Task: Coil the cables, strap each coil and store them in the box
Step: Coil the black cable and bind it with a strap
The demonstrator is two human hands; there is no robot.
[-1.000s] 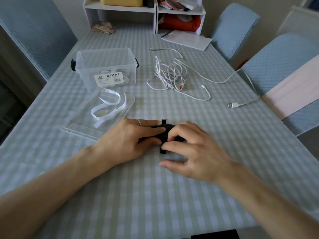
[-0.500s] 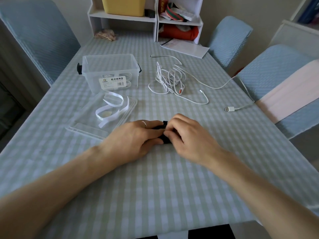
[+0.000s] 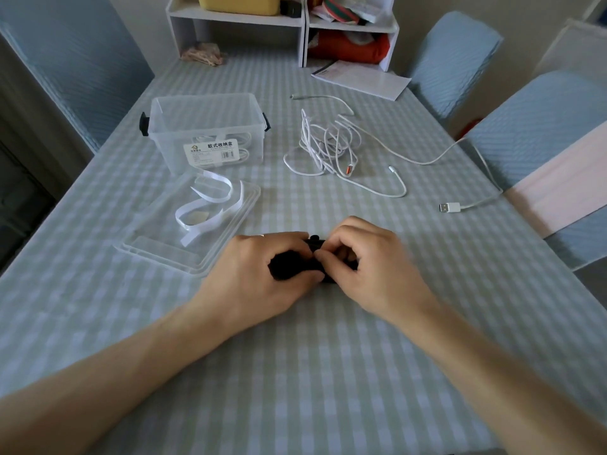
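Table: your one long table (image 3: 295,372), under a pale green-and-white checked cloth, runs away from you; its left and right edges show, and a broad bare stretch lies between your forearms and the near edge.
Chairs: three blue-covered chairs (image 3: 542,126), one on the left and two on the right, stand close against the table's edges.
Shelf: one white open shelf unit (image 3: 348,26) stands at the far end.
Box: one clear plastic storage box with black side clips (image 3: 205,133) stands open at far left, with white coiled cable showing through its wall.
Lid: one clear flat plastic lid (image 3: 157,247) lies just in front of the box, near your left hand.
Straps: white straps (image 3: 210,205) lie looped on the lid; you cannot count them for sure.
White cables: a loose tangled heap of white cables (image 3: 328,146) lies right of the box; one strand trails right to a USB plug near the right edge. The number of cables cannot be told.
Black coil: one small black cable coil (image 3: 289,264) sits on the cloth at the centre, between your hands, its long axis roughly left to right, mostly hidden.
Left hand: your left hand (image 3: 262,277) grips the coil, thumb and fingers curled round it.
Right hand: your right hand (image 3: 371,267) pinches the coil's right end with curled fingertips; the strap there is too hidden to make out.
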